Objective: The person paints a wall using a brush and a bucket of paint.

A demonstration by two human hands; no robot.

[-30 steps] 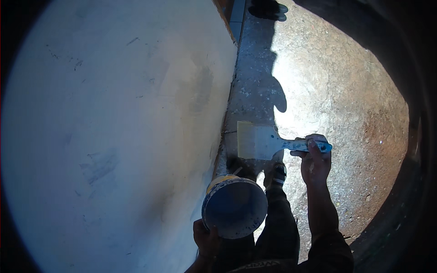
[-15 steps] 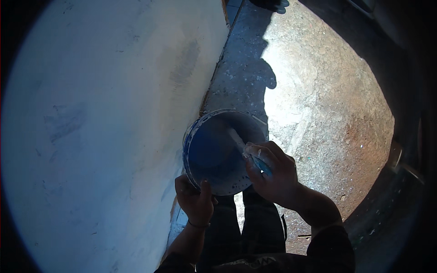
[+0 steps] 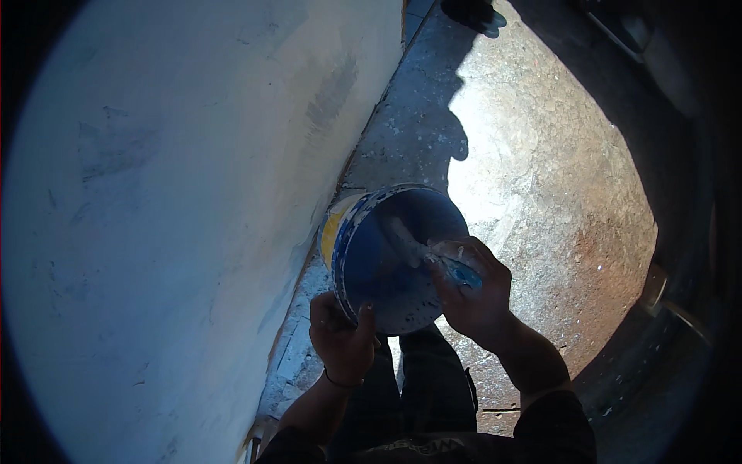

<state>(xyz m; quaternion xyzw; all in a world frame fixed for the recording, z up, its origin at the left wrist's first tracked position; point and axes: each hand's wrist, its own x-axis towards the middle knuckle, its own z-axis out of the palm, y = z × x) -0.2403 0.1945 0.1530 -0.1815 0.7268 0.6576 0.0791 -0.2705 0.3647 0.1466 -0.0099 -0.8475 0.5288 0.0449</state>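
Observation:
A plastic bucket, dark inside with a paint-spotted rim and some yellow on its outside, is held tilted in front of my legs. My left hand grips its lower left rim, the thumb over the edge. My right hand is closed round the blue handle of a brush that reaches down inside the bucket. The brush head is in shadow and hard to make out.
A patchy white wall fills the left side. A narrow concrete strip runs along its foot, with sunlit rough ground to the right. A dark object lies at the top; my legs are below.
From one second ago, the brush has gone from level beside the bucket to down inside it. The bucket has risen in view. Since half a second ago it has tipped slightly, showing more yellow side.

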